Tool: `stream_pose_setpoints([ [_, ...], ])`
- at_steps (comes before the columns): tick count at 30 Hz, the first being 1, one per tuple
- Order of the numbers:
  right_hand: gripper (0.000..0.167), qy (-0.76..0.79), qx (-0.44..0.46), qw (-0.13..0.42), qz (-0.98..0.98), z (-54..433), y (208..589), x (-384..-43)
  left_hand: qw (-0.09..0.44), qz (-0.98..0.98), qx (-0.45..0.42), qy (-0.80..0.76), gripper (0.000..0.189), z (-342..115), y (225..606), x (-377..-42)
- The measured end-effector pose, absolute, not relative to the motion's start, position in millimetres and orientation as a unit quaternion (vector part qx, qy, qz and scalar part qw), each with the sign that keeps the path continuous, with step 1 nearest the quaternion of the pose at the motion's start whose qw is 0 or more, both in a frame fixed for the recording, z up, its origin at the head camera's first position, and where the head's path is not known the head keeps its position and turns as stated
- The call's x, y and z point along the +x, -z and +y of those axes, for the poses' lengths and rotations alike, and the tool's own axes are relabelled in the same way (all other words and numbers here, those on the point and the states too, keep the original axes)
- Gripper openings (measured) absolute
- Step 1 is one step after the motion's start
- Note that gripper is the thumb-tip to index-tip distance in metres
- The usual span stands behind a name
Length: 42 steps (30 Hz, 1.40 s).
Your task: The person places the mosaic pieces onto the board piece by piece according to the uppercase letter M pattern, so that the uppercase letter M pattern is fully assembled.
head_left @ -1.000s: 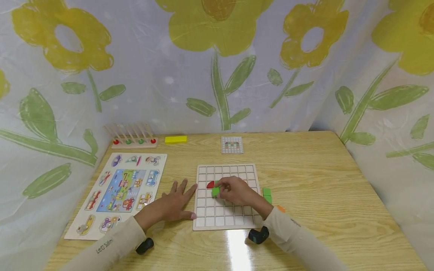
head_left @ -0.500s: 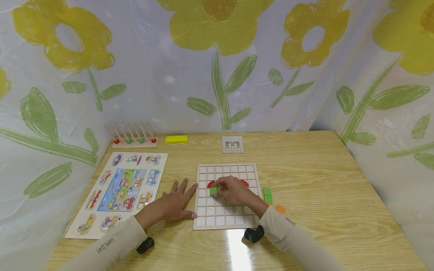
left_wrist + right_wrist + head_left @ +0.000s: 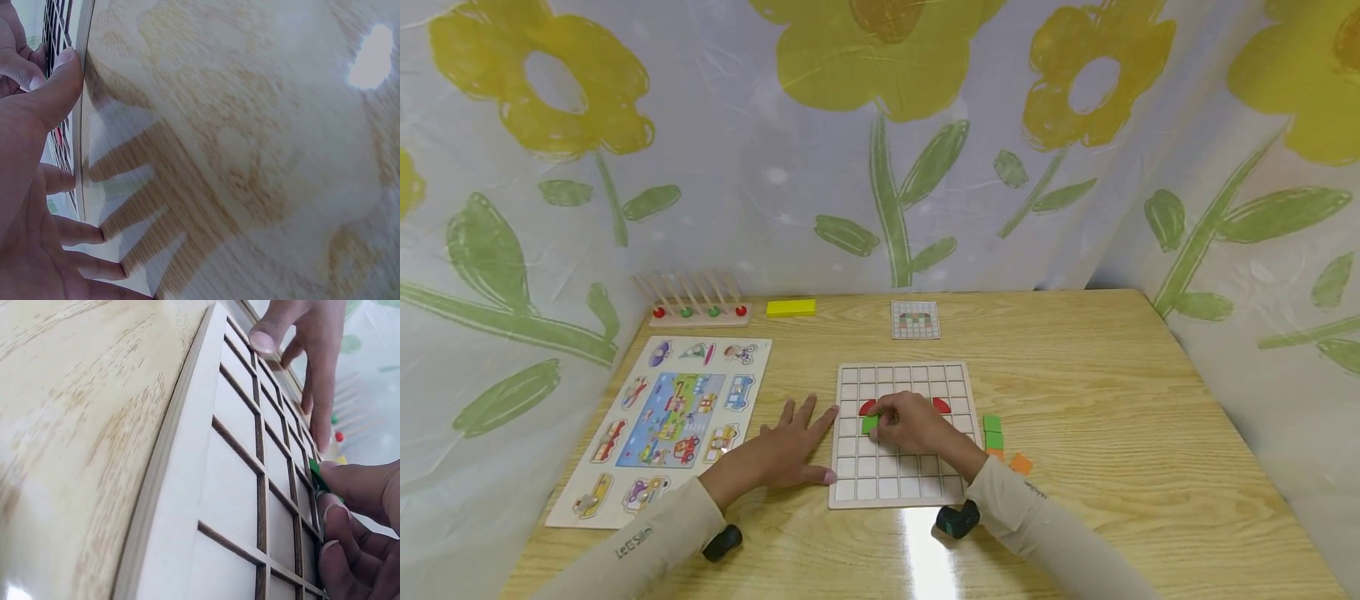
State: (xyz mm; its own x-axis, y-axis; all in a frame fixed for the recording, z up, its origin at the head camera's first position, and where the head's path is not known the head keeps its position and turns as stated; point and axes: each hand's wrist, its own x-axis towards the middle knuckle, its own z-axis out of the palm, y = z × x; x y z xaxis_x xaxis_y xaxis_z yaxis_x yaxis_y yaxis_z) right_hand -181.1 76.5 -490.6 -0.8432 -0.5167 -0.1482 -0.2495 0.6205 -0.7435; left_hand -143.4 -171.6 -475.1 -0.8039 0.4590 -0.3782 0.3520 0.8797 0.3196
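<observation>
A wooden grid board (image 3: 886,492) lies on the table in front of me. My right hand (image 3: 913,423) is over its middle and pinches a green square tile (image 3: 869,424) at a cell just below a red quarter-round tile (image 3: 867,407). In the right wrist view the green tile (image 3: 318,474) stands tilted between thumb and fingers, one edge at the grid. Another red tile (image 3: 941,406) sits in a cell to the right. My left hand (image 3: 786,450) has its fingers spread, thumb and forefinger touching the board's left edge. The right hand hides several cells.
Green tiles (image 3: 992,425) and orange tiles (image 3: 1020,463) lie right of the board. Behind it is a pattern card (image 3: 915,320). A vehicle picture puzzle (image 3: 745,442) lies at left, with a bead peg rack (image 3: 700,317) and a yellow block (image 3: 791,308) farther back.
My right hand has shifted slightly left with the green tile, lowering it toward the cell below the left red tile. The right red tile has come into sight. My left hand stays put.
</observation>
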Motion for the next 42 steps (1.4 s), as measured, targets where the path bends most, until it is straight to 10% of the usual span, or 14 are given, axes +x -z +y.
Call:
stream_pose_setpoints([
  [42, 0.022, 0.383, -0.259, 0.117, 0.879, 91.9, 481.7, -186.3, 0.228, 0.944, 0.214, -0.105, 0.099, -171.7, 477.7, -144.4],
])
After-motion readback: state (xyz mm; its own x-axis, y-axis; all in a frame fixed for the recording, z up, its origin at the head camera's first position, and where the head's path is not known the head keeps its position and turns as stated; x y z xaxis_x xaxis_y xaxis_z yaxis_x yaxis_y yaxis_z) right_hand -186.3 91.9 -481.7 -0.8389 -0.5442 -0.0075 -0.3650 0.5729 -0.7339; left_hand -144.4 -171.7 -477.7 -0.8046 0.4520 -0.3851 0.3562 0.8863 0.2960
